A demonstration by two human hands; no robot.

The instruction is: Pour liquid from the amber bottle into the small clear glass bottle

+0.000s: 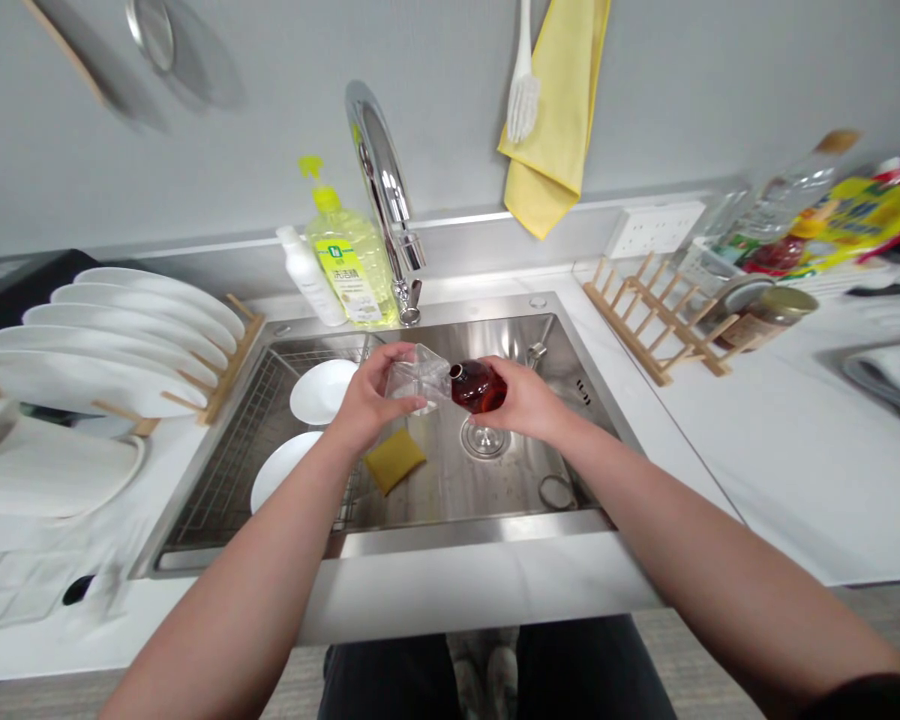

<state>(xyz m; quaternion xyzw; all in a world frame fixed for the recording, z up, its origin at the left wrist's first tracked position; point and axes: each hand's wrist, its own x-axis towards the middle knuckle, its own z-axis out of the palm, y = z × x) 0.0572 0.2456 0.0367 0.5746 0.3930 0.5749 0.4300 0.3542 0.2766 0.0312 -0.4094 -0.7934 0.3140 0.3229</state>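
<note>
From the head view, over the sink (465,536), the right hand (523,402) grasps a dark red bottle (481,388), tipped sideways, neck pointing left, just beside the clear container (412,382) the left hand (367,402) grips.

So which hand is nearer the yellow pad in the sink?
Left. The left hand is just above the yellow pad in the picture; the right hand is farther, up and right.
</note>
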